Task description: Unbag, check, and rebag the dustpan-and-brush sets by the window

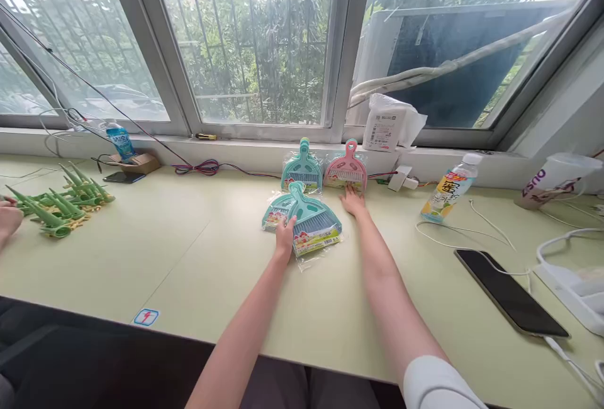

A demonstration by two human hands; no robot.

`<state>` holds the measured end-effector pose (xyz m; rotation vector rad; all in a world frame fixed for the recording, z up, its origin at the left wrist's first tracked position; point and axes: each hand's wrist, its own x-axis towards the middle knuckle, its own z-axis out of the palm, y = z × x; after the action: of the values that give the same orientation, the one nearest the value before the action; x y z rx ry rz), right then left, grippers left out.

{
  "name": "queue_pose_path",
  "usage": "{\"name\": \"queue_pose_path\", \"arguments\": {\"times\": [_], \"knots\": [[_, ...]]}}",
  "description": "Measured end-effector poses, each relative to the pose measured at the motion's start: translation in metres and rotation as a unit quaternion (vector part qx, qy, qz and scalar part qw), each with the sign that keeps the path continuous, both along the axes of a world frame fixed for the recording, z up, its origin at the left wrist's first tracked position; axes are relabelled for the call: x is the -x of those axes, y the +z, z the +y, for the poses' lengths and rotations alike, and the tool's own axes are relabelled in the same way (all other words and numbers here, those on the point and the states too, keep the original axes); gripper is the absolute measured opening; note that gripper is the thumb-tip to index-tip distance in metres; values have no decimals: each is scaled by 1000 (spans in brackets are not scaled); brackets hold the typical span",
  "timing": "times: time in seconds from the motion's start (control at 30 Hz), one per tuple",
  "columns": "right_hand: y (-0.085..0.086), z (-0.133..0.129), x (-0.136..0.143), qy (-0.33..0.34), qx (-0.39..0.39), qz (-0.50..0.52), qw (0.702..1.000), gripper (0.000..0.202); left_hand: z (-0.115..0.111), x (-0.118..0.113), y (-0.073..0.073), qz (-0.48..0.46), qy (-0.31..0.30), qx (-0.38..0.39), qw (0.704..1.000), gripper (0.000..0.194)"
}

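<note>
My left hand [284,239] grips the side of a teal dustpan and brush set [315,220] in clear plastic wrap, thumb on top. This set is tilted over another wrapped teal set [274,211], which is partly hidden beneath it. At the back, one more teal set [302,167] leans upright against the window ledge. Beside it on the right leans a pink dustpan and brush set [346,167], also wrapped. My right hand [352,200] reaches to the pink set's lower edge, fingers extended and touching its front.
A drink bottle [450,187], a phone [512,292] with a cable, a power strip [576,289] and a plastic cup [554,182] are on the right. Green spiky plastic parts [63,201] lie at left by another person's hand [8,219]. A blue bottle [121,142] stands behind.
</note>
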<state>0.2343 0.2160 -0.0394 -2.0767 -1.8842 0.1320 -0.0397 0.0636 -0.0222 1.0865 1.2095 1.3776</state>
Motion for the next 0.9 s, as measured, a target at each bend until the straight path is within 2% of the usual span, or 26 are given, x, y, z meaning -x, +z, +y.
{"name": "queue_pose_path", "arguments": {"times": [0.1, 0.2, 0.47, 0.77, 0.9], "knots": [[-2, 11, -4, -8, 14, -11, 1000, 63, -2, -3, 4, -8, 49, 50, 998, 59], [-2, 13, -5, -19, 4, -15, 1000, 62, -4, -5, 9, -16, 45, 53, 997, 57], [6, -7, 2, 1, -114, -13, 993, 57, -5, -6, 12, -5, 60, 61, 996, 52], [11, -16, 8, 14, -143, -13, 989, 52, -6, -5, 12, 3, 52, 46, 998, 52], [11, -17, 8, 12, -130, -24, 991, 52, -7, -5, 11, 0, 49, 33, 998, 54]]}}
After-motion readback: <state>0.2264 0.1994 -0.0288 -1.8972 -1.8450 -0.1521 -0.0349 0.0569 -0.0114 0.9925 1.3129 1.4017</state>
